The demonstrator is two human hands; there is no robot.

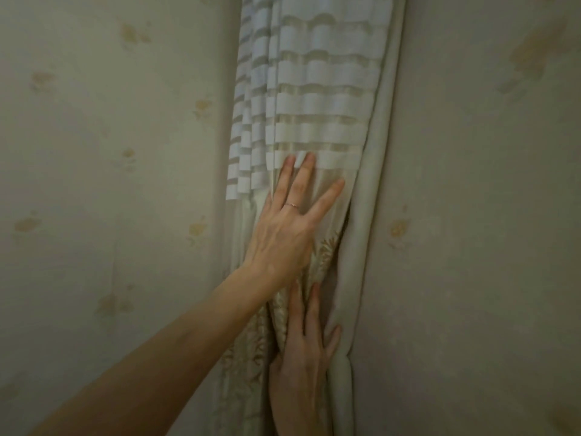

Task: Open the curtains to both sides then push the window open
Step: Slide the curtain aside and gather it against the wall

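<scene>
A sheer curtain (317, 99) with white horizontal bands and a gold leaf pattern lower down hangs in the narrow gap between two heavy beige curtains. My left hand (289, 221) lies flat on the sheer fabric with its fingers spread and a thin ring on one finger. Just below it, my right hand (305, 357) also rests flat on the folds, fingers straight and pointing up. Its outer finger touches the rolled edge of the right heavy curtain (361, 247). The left heavy curtain (125, 184) hangs untouched. The window is hidden behind the fabric.
Both heavy curtains carry faded yellow flower prints and fill the view to either side. The light is dim, and brighter light shows through the upper sheer bands.
</scene>
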